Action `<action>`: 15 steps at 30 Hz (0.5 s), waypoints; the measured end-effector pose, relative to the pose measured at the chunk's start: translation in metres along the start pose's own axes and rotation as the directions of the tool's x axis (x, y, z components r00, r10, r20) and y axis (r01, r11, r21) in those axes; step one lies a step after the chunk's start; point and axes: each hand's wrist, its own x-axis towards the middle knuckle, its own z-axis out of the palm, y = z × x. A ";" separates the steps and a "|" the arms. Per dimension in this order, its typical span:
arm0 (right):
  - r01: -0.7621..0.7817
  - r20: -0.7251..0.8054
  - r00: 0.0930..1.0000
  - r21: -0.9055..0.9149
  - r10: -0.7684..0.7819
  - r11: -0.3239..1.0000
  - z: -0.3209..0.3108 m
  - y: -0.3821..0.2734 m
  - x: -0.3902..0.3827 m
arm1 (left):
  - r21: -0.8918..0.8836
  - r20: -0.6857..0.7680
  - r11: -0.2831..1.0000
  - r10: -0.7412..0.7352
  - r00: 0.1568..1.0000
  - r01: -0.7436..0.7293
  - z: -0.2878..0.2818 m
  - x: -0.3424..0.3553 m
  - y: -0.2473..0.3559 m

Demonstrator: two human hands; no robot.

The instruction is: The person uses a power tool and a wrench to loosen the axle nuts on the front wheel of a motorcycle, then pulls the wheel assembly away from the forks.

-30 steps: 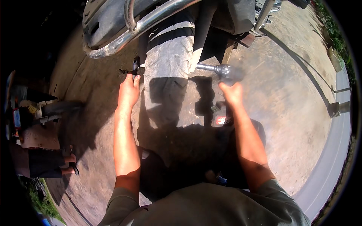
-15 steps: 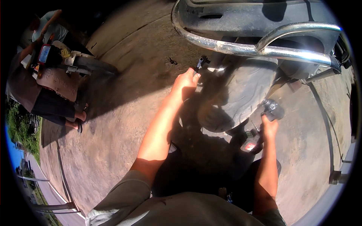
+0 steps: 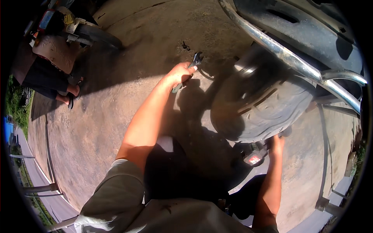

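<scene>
Tire point(image 3: 279, 106), grey, one: seen beneath a bent metal bar point(image 3: 287, 54). Wrench point(image 3: 197, 58), dark, one: gripped in the left hand point(image 3: 181, 73), held above the floor point(image 3: 89, 143), left of the tire. Power tool point(image 3: 255, 156), dark, one: gripped in the right hand point(image 3: 276, 145), held just beside the tire's near edge; front end partly hidden. Motorcycle point(image 3: 95, 34), one: parked at upper left, well apart.

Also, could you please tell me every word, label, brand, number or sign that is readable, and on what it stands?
I do not copy writing or brands, only its places:
Yellow plate on the motorcycle: large dark characters.
Red-and-white label on the black battery pack: too small and blurred to read.
Mud flap: faint marks, unreadable.
</scene>
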 end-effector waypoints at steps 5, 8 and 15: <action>-0.015 0.209 0.978 0.061 0.002 0.998 -0.024 0.040 0.022 | 0.582 -0.355 0.812 0.302 0.885 -0.044 -0.010 0.017 -0.199; -0.066 0.318 0.947 0.064 0.042 0.996 -0.046 0.060 0.011 | 0.576 -0.420 0.797 0.094 0.903 0.185 0.039 -0.027 -0.295; -0.254 0.330 0.878 -0.293 0.346 0.922 -0.087 0.023 0.028 | 0.604 -0.369 0.747 -0.047 0.928 0.278 0.059 -0.087 -0.338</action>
